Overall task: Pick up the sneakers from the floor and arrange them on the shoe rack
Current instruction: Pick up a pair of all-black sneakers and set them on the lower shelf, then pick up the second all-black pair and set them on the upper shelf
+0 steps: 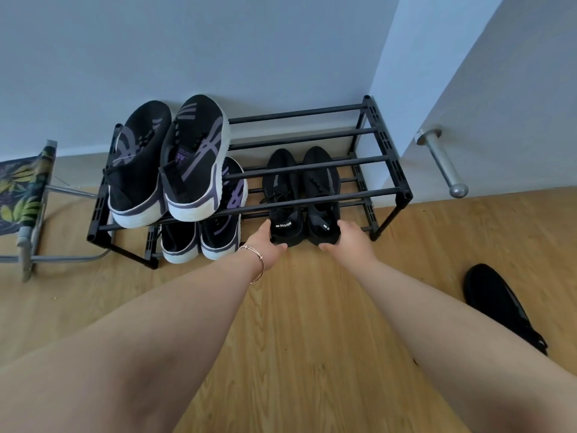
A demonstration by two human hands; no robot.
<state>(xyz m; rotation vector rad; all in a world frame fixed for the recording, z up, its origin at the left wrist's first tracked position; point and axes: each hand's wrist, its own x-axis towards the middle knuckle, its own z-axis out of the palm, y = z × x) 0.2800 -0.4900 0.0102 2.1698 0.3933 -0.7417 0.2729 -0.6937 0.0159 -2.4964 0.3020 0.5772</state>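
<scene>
A black two-tier shoe rack (312, 132) stands against the wall. One pair of black and purple sneakers (168, 164) with white soles rests on the left of its top tier. A second such pair (218, 232) sits on the lower tier beneath. A pair of plain black sneakers (299, 182) lies on the right of the lower tier, heels toward me. My left hand (265, 248) grips the heel of the left black sneaker. My right hand (349, 242) grips the heel of the right one.
A folding stool (28, 195) with leaf-print fabric stands left of the rack. A white door with a metal handle (443, 164) is at the right. A black object (499, 304) lies on the wood floor at the right.
</scene>
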